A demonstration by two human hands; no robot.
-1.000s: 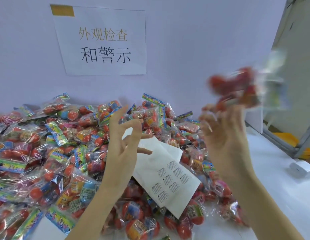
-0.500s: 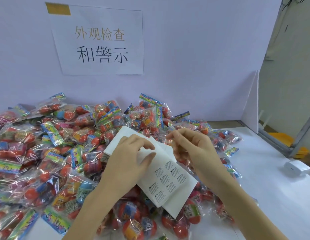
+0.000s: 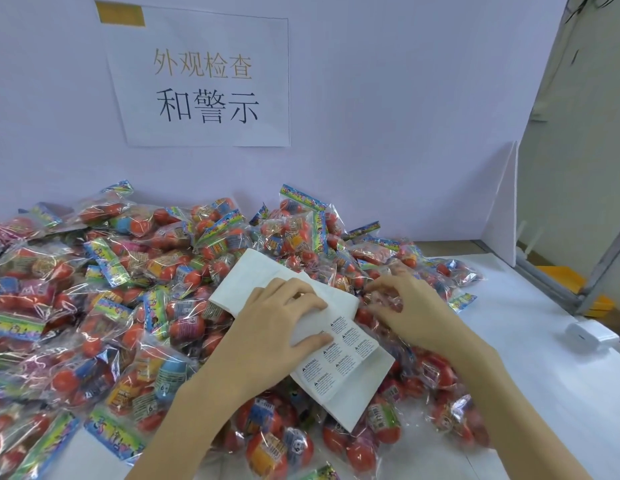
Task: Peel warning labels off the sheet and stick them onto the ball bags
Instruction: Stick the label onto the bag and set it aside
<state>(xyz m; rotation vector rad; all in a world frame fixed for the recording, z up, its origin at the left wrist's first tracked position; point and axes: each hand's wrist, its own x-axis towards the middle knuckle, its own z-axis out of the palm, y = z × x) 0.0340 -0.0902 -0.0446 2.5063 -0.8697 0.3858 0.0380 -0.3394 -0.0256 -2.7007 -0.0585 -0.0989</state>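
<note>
A white label sheet [image 3: 350, 372] with several small warning labels lies on top of a big pile of clear ball bags [image 3: 128, 289] filled with red balls. My left hand [image 3: 281, 327] rests flat on the sheet, fingers spread, covering its middle. Just right of the sheet's edge, my right hand [image 3: 412, 310] has its fingers curled around a clear ball bag [image 3: 381, 299] in the pile. Whether a label is on that bag is hidden by my fingers.
A lilac board with a printed paper sign [image 3: 204, 77] stands behind the pile. To the right is the white table [image 3: 530, 375], with a small white device [image 3: 591, 336] near its metal edge rail and a few loose bags [image 3: 464, 301].
My right hand tossed a bag off to the right, then came down to the pile beside the sheet. My left hand dropped from mid-air onto the label sheet and now lies flat on it.
</note>
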